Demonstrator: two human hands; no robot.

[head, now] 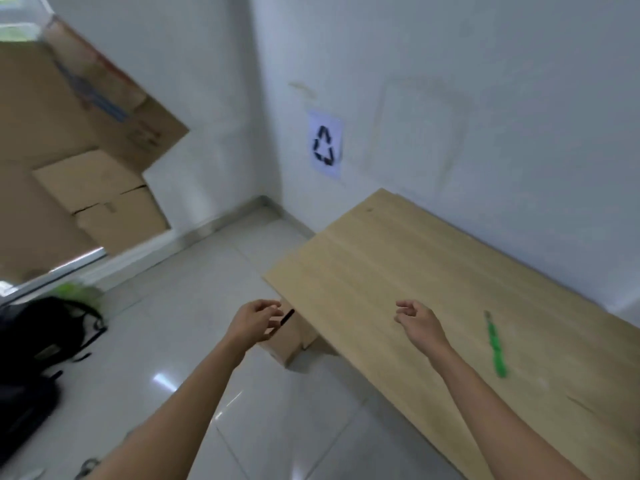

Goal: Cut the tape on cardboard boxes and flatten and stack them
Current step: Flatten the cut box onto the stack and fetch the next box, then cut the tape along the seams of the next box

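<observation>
2 empty hands held out at the table's edge.
The left hand (256, 320) and right hand (419, 322) are held apart, fingers loosely curled, with nothing gripped. The right is seen above the wooden table (398, 271), on which a green cutter (495, 344) is laid near it. A black backpack (41, 334) is seen on the floor at left. Farther off, cardboard boxes (100, 195) are stacked by the wall, well apart from both hands, and a recycling sign (325, 143) is fixed in the corner.
</observation>
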